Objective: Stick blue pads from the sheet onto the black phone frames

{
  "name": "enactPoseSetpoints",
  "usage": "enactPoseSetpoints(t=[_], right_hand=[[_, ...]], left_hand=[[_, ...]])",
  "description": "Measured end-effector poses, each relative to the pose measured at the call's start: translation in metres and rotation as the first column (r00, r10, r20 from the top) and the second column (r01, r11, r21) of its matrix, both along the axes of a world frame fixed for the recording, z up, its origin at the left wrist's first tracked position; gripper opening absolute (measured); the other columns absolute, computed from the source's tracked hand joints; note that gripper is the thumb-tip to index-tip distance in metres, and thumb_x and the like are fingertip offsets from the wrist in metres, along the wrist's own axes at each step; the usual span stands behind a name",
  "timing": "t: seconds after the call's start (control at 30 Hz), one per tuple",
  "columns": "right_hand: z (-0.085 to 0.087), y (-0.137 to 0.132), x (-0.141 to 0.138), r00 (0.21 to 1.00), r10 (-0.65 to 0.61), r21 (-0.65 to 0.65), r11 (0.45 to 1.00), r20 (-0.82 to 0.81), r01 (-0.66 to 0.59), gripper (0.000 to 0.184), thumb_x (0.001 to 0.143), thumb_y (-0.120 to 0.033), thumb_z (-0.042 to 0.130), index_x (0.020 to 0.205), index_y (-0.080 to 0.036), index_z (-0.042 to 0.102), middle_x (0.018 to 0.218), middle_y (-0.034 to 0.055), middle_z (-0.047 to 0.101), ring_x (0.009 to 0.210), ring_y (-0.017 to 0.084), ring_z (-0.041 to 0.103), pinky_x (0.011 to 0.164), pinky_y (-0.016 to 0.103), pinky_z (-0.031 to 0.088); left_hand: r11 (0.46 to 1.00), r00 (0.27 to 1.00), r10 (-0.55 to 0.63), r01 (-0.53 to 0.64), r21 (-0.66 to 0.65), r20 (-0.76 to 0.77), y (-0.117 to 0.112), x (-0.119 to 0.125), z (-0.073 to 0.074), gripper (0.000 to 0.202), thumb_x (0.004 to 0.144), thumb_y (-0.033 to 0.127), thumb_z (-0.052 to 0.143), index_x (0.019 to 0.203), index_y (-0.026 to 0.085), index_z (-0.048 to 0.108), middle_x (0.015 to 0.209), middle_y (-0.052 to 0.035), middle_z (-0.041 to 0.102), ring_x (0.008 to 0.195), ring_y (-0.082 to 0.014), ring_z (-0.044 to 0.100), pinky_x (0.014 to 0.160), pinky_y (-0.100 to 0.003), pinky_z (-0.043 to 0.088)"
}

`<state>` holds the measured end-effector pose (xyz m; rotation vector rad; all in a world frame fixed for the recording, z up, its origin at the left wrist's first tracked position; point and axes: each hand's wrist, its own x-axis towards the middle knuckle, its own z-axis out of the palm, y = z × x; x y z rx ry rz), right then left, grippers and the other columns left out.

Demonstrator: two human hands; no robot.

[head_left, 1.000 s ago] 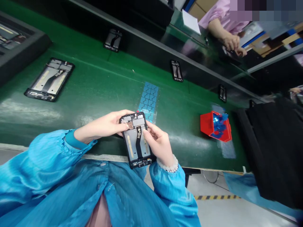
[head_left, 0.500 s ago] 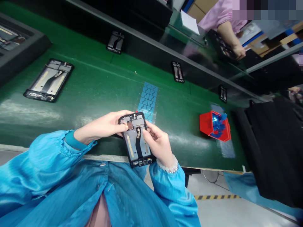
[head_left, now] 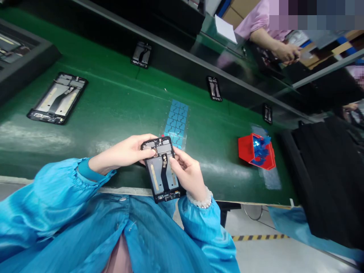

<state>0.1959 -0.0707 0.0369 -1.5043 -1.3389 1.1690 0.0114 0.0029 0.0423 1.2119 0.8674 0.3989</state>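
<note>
Between both hands I hold an opened phone (head_left: 160,170), its inner side facing up, with a black flex cable down the middle and small boards at each end. My left hand (head_left: 133,151) grips its upper left edge, the thumb lying on a part near the top. The left fingers are hidden behind the phone. My right hand (head_left: 189,168) clasps the right edge, thumb on top near the rim, fingers curled at the side. Just beyond the phone lies a sheet of blue adhesive pieces (head_left: 176,119).
Another opened phone (head_left: 58,98) lies at left beside a black tray (head_left: 42,53). Smaller-looking phones (head_left: 141,55) lie along the back edge. At right stand a red bin (head_left: 245,149) holding blue film scraps and a black covered stack (head_left: 321,170). A co-worker's hand (head_left: 287,53) is across the bench.
My left thumb has slid slightly along the upper part of the phone, now covering more of the brown patch there. The co-worker's hand across the bench has lifted.
</note>
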Motion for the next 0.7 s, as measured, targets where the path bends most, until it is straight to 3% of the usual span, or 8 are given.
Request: enactPoseSetpoints(t=[0.27, 0.43, 0.57, 0.63, 0.7], right_hand=[[-0.001, 0.0, 0.001, 0.999, 0.031, 0.029, 0.999, 0.029, -0.032, 0.043, 0.082, -0.03, 0.051, 0.122, -0.015, 0.059, 0.062, -0.0043, 0.042, 0.052, 0.006, 0.038, 0.049, 0.018, 0.039], [-0.004, -0.001, 0.0, 0.994, 0.062, 0.048, 0.997, 0.095, -0.067, 0.042, 0.086, -0.03, 0.05, 0.126, -0.018, 0.056, 0.069, -0.0017, 0.053, 0.055, 0.007, 0.043, 0.054, 0.019, 0.044], [-0.006, -0.005, 0.007, 0.992, 0.128, 0.003, 0.992, -0.018, -0.128, 0.05, 0.085, -0.035, 0.053, 0.133, -0.022, 0.046, 0.087, 0.003, 0.063, 0.062, 0.009, 0.055, 0.059, 0.022, 0.051], [-0.004, 0.001, 0.017, 0.978, 0.196, -0.085, 0.976, -0.077, -0.202, 0.048, 0.084, -0.038, 0.054, 0.129, -0.023, 0.048, 0.087, 0.0031, 0.065, 0.054, 0.008, 0.055, 0.047, 0.02, 0.049], [0.003, 0.023, 0.029, 0.977, 0.195, -0.182, 0.961, -0.09, -0.209, 0.042, 0.084, -0.04, 0.055, 0.122, -0.022, 0.053, 0.076, 0.0005, 0.063, 0.04, 0.005, 0.046, 0.033, 0.017, 0.038]], left_hand=[[1.0, 1.0, 0.022, -0.022, 0.012, -0.004, 0.001, -0.002, -0.003, 0.039, 0.074, 0.03, 0.066, 0.109, 0.015, 0.057, 0.089, -0.0012, 0.066, 0.081, -0.0172, 0.062, 0.07, -0.027, 0.052], [0.997, 0.998, 0.031, -0.027, 0.075, -0.059, 0.002, -0.001, -0.005, 0.036, 0.071, 0.03, 0.068, 0.102, 0.014, 0.062, 0.084, -0.0008, 0.067, 0.078, -0.0181, 0.062, 0.071, -0.028, 0.052], [0.984, 0.985, 0.175, -0.175, 0.029, -0.007, 0.006, -0.006, -0.004, 0.049, 0.071, 0.034, 0.07, 0.116, 0.017, 0.06, 0.097, -0.0047, 0.071, 0.086, -0.0226, 0.065, 0.071, -0.029, 0.055], [0.956, 0.956, 0.293, -0.294, 0.0, 0.029, 0.01, -0.01, -0.004, 0.062, 0.073, 0.039, 0.07, 0.129, 0.022, 0.05, 0.107, -0.0065, 0.07, 0.087, -0.024, 0.067, 0.068, -0.029, 0.057], [0.942, 0.94, 0.336, -0.334, -0.036, 0.06, 0.013, -0.014, -0.003, 0.075, 0.077, 0.042, 0.067, 0.142, 0.028, 0.032, 0.121, -0.0085, 0.065, 0.094, -0.0254, 0.067, 0.075, -0.032, 0.057]])
